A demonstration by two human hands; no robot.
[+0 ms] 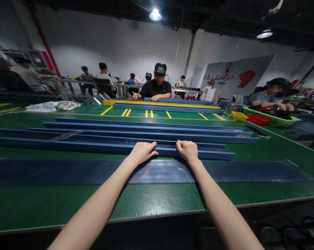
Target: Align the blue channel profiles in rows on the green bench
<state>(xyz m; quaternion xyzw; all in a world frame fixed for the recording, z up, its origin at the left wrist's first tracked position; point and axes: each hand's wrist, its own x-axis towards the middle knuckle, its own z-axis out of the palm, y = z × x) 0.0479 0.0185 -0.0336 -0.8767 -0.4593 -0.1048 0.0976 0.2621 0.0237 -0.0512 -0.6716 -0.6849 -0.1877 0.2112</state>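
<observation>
A long blue channel strip (107,146) lies crosswise on the green table (157,198). Both my hands grip its near wall a short way apart: my left hand (143,151) left of the middle, my right hand (188,150) to the right. The fingers of each are curled over the edge, their tips hidden inside the channel. Between my forearms and running out to both sides, a flat, glossy dark-blue strip (157,171) rests closer to me. More blue channel strips (151,132) lie parallel just beyond my hands.
Across the table a co-worker (158,86) handles a yellow strip (162,104) among blue ones. At right are a yellow tray (238,116), a red tray (258,119), a green basin (284,121) and another person. Clear plastic bags (52,106) lie at left.
</observation>
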